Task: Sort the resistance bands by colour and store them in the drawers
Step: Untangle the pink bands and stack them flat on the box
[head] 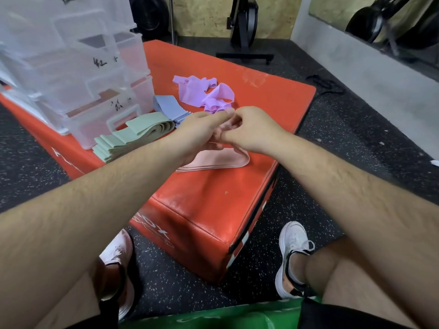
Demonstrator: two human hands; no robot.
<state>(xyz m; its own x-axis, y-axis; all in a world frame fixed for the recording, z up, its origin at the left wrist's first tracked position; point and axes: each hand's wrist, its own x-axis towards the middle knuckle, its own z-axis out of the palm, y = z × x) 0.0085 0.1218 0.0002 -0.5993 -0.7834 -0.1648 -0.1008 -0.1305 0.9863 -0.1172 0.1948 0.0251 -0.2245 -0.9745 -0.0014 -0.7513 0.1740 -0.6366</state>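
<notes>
Pink band point(221, 160): lies flat on red box point(273, 100) near its front edge, one end lifted into the hands.
Left hand point(202, 131): pinches the pink band's end, fingertips against the right hand.
Right hand point(254, 129): fingers curled, grips the same end.
Green bands point(133, 136): folded stack, just beside the drawers point(78, 74).
Blue bands point(169, 108): between green and purple.
Purple bands point(204, 93): loose heap behind the hands.

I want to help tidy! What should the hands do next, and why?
Probably fold the pink band flat: left hand and right hand both pinch it, while green bands and blue bands already lie folded by the drawers.
</notes>
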